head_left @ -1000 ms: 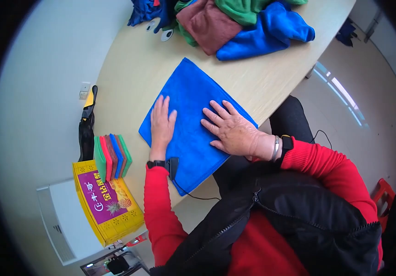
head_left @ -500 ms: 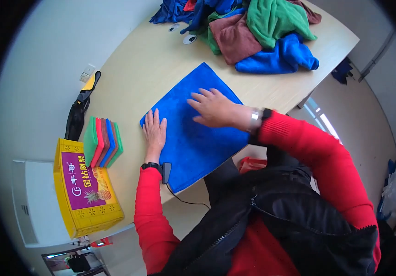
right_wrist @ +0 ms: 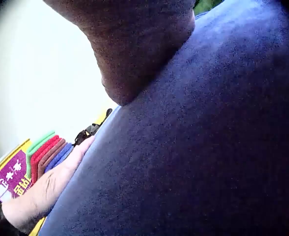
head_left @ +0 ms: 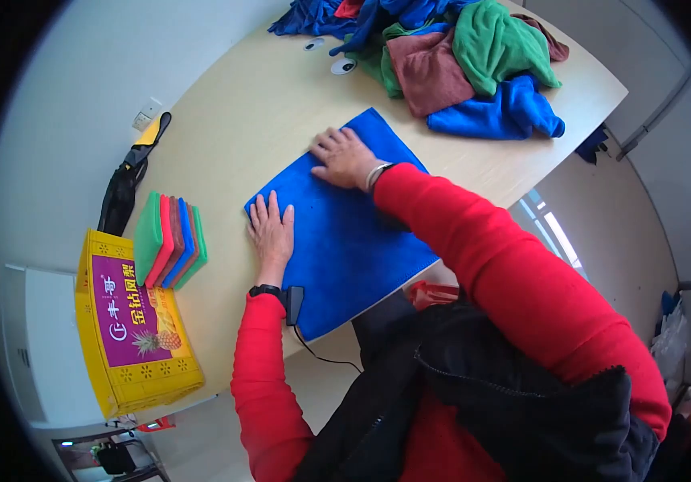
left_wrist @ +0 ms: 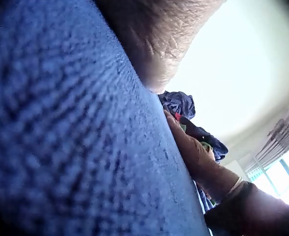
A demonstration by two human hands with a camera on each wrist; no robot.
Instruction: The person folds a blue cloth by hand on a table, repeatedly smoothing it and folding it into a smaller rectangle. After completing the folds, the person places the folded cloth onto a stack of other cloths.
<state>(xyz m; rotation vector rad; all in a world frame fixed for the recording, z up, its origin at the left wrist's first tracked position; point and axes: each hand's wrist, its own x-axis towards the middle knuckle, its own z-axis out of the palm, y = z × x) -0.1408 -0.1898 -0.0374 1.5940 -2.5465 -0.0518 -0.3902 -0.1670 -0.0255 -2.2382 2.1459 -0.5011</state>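
A blue towel (head_left: 345, 233) lies spread flat on the pale wooden table (head_left: 249, 120). My left hand (head_left: 270, 227) rests flat on the towel's left edge, fingers straight. My right hand (head_left: 344, 157) lies flat on the towel's far corner, fingers spread toward the left. The left wrist view shows the blue towel (left_wrist: 75, 147) up close, with the right hand (left_wrist: 196, 152) beyond it. In the right wrist view the towel (right_wrist: 198, 147) fills the frame, the left hand (right_wrist: 51, 184) lying at its edge.
A heap of blue, green and brown cloths (head_left: 458, 56) lies at the table's far end. Several folded towels (head_left: 170, 241) stand in a yellow crate (head_left: 128, 321) left of the table. A dark object (head_left: 124, 185) lies on the floor by the wall.
My right hand has slid across the towel from its near middle to the far corner. The left hand has stayed on the left edge.
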